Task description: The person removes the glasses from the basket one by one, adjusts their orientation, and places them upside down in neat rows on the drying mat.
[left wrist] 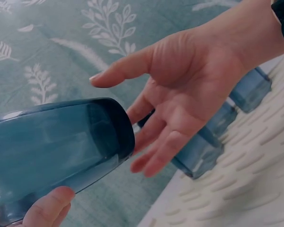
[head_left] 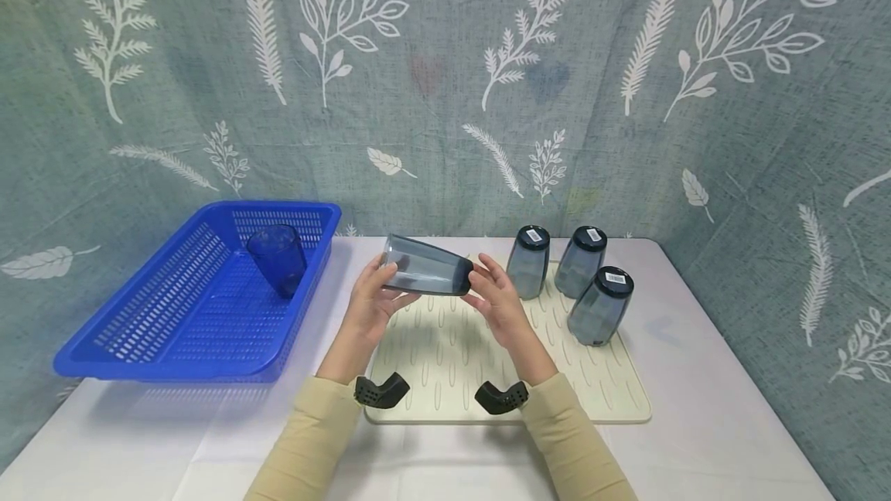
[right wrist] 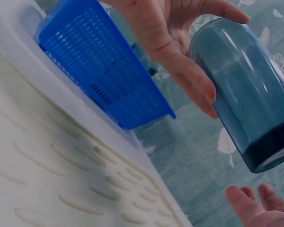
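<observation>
A grey-blue tinted drinking glass (head_left: 429,267) is held on its side above the mat, its dark base toward the right. My left hand (head_left: 370,304) grips it near the rim, thumb in front. My right hand (head_left: 497,301) is beside the base with its fingers spread. In the right wrist view, a small gap separates those right fingertips (right wrist: 234,195) from the glass. Three matching glasses, one of them the front glass (head_left: 601,308), stand upside down at the right of the mat, labels on their bases. Another glass (head_left: 278,260) leans inside the blue basket.
The blue plastic basket (head_left: 184,372) with perforated walls stands on the left of the white-covered table (head_left: 703,408). A cream ridged drying mat (head_left: 445,385) lies in the middle. Patterned green-grey cloth (head_left: 431,99) hangs behind and at the sides.
</observation>
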Available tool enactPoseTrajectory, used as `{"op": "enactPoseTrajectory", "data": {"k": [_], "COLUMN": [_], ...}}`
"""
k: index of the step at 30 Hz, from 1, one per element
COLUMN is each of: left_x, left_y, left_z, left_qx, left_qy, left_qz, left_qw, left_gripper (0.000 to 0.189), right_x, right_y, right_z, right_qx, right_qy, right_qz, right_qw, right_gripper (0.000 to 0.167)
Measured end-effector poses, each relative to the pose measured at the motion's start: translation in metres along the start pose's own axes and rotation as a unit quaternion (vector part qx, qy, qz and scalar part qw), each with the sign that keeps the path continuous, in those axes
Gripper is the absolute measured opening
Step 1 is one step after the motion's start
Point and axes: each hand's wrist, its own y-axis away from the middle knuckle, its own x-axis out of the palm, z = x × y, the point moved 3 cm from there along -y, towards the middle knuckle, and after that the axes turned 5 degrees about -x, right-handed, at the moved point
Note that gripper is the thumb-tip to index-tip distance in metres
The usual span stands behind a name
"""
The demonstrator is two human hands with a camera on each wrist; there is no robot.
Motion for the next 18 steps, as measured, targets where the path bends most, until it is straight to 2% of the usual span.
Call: {"op": "enactPoseTrajectory", "data": {"k": [7, 10, 18], "left_x": [0.003, 0.005, 0.011], "left_y": [-0.001, 0.0, 0.0], "left_z": [0.01, 0.013, 0.022], "left_qx": [-0.005, -0.006, 0.003], "left_qy": [-0.002, -0.002, 0.015], "left_qz": [0.012, 0.009, 0.013], "left_qw": [0.9999, 0.9999, 0.9998], "left_gripper": [0.05, 0.052, 0.039], "right_x": [0.002, 0.003, 0.006], "right_y": [0.004, 0.004, 0.004], "right_z": [-0.002, -0.003, -0.004], "right_qx": [0.013, 0.016, 0.011], "right_qy": [-0.068, -0.092, -0.123], "right_qz": [0.006, 0.006, 0.008], "right_qw": [0.9976, 0.9956, 0.9923], "right_gripper": [0.069, 0.067, 0.065]}}
